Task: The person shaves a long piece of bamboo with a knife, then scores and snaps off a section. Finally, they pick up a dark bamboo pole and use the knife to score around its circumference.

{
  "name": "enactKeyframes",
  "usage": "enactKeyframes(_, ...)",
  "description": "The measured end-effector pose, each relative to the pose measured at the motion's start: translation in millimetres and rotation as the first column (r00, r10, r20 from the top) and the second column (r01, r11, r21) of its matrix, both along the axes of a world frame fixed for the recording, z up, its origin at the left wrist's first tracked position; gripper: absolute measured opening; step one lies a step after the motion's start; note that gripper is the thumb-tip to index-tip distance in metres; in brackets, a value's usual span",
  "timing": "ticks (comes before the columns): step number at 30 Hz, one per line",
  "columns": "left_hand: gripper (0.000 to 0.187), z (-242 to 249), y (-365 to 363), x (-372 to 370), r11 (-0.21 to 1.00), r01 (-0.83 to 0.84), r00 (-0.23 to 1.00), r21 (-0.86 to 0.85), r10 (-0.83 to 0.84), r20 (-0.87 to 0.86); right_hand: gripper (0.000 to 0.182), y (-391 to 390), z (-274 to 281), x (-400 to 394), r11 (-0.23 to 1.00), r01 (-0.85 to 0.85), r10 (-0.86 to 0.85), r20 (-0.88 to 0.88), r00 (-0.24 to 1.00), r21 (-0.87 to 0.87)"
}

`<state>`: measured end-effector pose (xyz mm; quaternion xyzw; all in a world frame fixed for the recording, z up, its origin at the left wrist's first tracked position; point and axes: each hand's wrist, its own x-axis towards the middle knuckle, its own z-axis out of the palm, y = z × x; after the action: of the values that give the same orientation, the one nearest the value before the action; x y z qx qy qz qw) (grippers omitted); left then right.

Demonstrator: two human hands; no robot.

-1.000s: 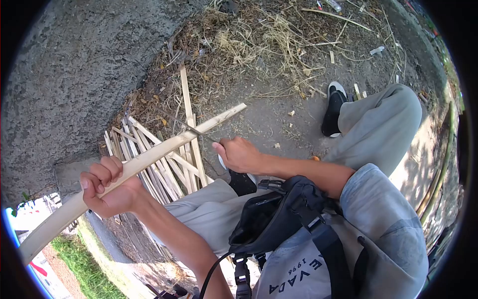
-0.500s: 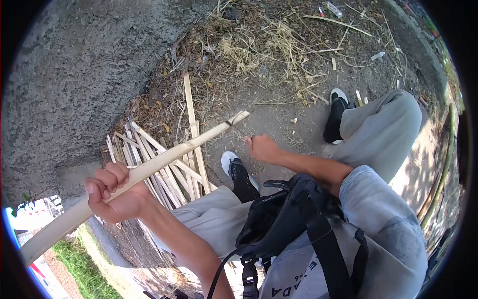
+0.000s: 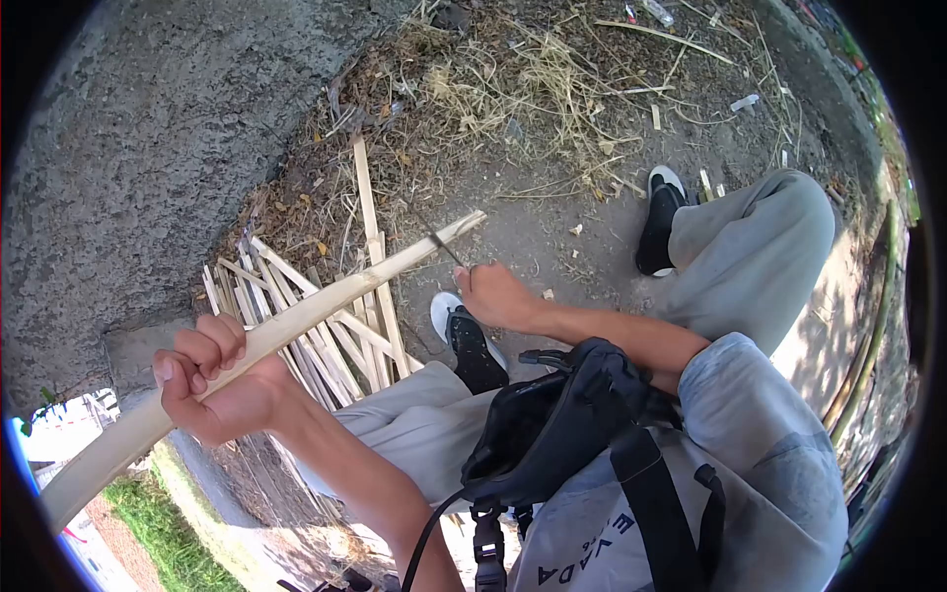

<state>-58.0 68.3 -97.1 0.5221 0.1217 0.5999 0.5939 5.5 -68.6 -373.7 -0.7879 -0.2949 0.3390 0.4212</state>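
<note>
My left hand (image 3: pixel 222 380) is closed around a long pale bamboo pole (image 3: pixel 316 308) that slants from the lower left up to its split-looking tip near the middle. In my closed right hand (image 3: pixel 498 296) is a knife, its handle hidden by the fingers. The thin dark knife blade (image 3: pixel 446 249) lies across the bamboo a short way below the tip. Below the pole, a pile of split bamboo strips (image 3: pixel 335 340) rests on the ground, one longer bamboo strip (image 3: pixel 367 202) reaching past it.
A rough grey concrete wall (image 3: pixel 178 148) rises on the left. Dry straw and shavings (image 3: pixel 538 94) litter the soil. My sandalled feet and bent legs frame the work. A black bag (image 3: pixel 543 424) hangs at my front. Green poles (image 3: pixel 873 345) lie at the far right.
My right hand has moved left and slightly down, and the knife blade has slid along the bamboo away from its tip. The left hand and pole have shifted slightly left.
</note>
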Motion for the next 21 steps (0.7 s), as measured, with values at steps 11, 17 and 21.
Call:
enactKeyframes(11, 0.035, -3, 19, -12, 0.999, -0.035, 0.999, -0.011, 0.035, -0.004, 0.055, -18, -31, 7, 0.976, 0.052, -0.064, -0.052, 0.997, -0.21)
enactKeyframes(17, 0.034, 0, 10, 6, 0.994, -0.103, 0.995, -0.03, 0.103, -0.01, 0.047, 1, 64, -10, 0.991, -0.074, 0.077, -0.024, 0.997, 0.114)
enactKeyframes(21, 0.034, 1, 8, 5, 0.994, -0.104, 0.994, -0.027, 0.103, -0.02, 0.044, -10, -4, -18, 0.992, -0.026, 0.015, 0.096, 0.995, 0.12)
